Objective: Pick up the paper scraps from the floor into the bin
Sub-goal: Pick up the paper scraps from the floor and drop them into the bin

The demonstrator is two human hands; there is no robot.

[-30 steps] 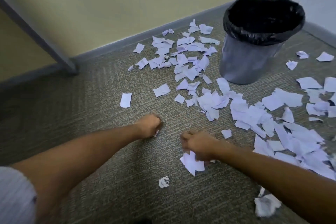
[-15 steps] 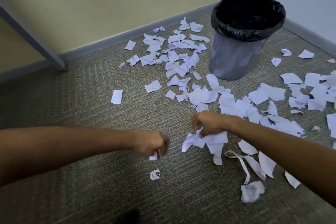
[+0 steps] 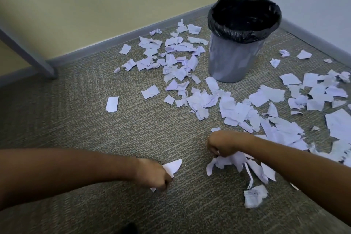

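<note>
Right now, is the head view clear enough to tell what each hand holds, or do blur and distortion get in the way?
Head view: even, soft light, no glare; wide-angle bending curves the baseboard; mild softness, yet the left hand visibly grips a scrap and the right hand a bunch of scraps; the bin interior is too dark to read.

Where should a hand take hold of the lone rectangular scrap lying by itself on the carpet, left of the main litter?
Probably by one short end, coming straight down from above. The scrap lies flat on the carpet with nothing overlapping it, so no edge stands up. A thumb-and-finger pinch that buckles the paper would likely lift it. The left hand, already holding paper, is nearer.
</note>
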